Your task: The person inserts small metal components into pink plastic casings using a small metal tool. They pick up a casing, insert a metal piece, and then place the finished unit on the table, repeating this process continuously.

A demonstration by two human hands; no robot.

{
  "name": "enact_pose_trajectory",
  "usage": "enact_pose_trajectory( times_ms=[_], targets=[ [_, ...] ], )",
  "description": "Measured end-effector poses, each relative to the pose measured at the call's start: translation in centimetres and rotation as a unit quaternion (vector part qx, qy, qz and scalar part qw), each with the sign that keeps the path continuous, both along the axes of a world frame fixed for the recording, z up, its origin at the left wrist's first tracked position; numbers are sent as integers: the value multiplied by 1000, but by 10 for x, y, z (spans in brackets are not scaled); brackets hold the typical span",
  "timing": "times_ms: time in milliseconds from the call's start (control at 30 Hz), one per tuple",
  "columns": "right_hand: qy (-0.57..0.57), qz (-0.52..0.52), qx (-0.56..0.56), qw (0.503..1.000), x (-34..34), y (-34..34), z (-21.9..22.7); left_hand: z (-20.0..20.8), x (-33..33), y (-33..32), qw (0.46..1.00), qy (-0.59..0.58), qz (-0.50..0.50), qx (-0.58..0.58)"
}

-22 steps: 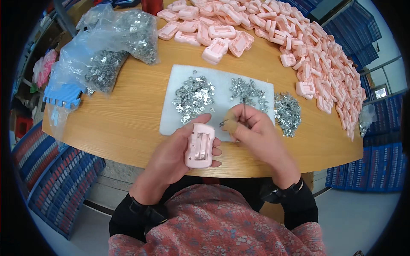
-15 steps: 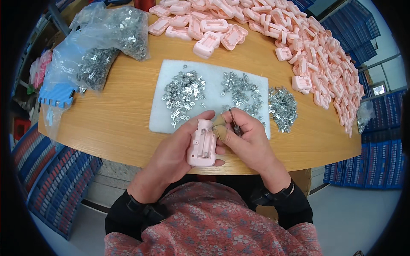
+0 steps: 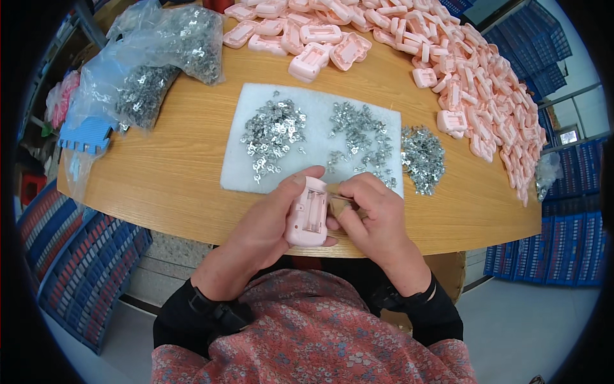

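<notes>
My left hand (image 3: 259, 221) is wrapped round a pale pink plastic casing (image 3: 298, 232), thumb at its upper left and fingertips out on the right. The casing faces up and shows a long battery compartment (image 3: 315, 210) with metal at its ends. At the casing's upper right edge my right hand (image 3: 377, 217) is closed, with tan coverings on its thumb and forefinger tips. A thin dark metal tool is tucked in its fingers and mostly hidden. Just beyond the hands lies a white foam mat (image 3: 233, 173) with loose piles of small metal contact clips (image 3: 272, 131).
Another heap of clips (image 3: 422, 160) lies on the wooden table (image 3: 160, 192) right of the mat. Many pink casings (image 3: 460, 83) spread across the back and right. Clear bags of metal parts (image 3: 195, 45) and a blue foam piece (image 3: 83, 134) are at the left. Blue racks (image 3: 83, 269) flank the table.
The casing and my left hand have shifted slightly right. My right hand has turned and its fingers curled in, so the dark tool that showed before is now mostly hidden.
</notes>
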State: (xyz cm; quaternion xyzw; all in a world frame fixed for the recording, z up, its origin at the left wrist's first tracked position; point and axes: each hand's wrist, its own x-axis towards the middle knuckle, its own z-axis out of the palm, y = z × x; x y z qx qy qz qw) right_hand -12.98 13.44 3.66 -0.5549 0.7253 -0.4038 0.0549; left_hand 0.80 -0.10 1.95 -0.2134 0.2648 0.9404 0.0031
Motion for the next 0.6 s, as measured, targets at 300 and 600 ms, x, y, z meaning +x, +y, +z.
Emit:
enact_pose_trajectory(
  times_ms=[300, 600],
  targets=[
    [-344, -45, 24, 938, 7, 5, 1, 6, 0, 7, 997, 10, -17, -81],
    [-452, -36, 75, 888, 10, 11, 4, 8, 1, 16, 986, 10, -19, -165]
  ],
)
